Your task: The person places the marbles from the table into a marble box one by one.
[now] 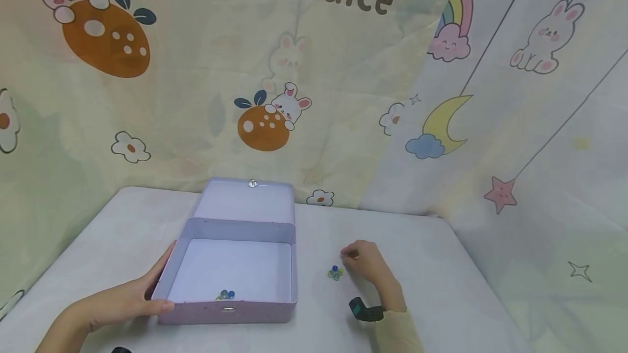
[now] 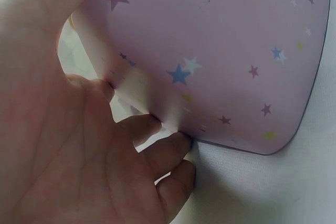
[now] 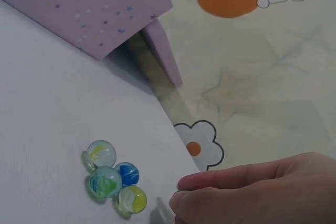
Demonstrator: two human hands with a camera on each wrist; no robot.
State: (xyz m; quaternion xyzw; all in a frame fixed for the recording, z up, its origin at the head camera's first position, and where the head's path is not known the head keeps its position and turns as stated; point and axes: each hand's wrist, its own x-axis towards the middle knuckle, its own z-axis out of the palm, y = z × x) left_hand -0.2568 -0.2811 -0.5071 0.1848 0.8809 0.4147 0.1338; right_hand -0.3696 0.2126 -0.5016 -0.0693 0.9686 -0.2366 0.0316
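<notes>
A pinkish-purple metal box (image 1: 228,312) with printed stars stands on the table, its lid (image 1: 245,200) tipped open at the back. Several glass marbles (image 1: 225,294) lie inside, by the front wall. My left hand (image 1: 122,298) grips the box's front left corner, thumb at the front and fingers along the side wall. To the right of the box, my right hand (image 1: 367,263) is low over the table with thumb and fingertips drawn together. I cannot tell whether something is between them. Right beside it sits a cluster of blue, green and yellow marbles (image 3: 106,181).
The white table (image 1: 441,287) ends at the back against a hanging cloth (image 1: 196,97) printed with rabbits, oranges and flowers. A dark wrist camera (image 1: 365,310) is strapped on my right wrist, above a pale sleeve (image 1: 398,331).
</notes>
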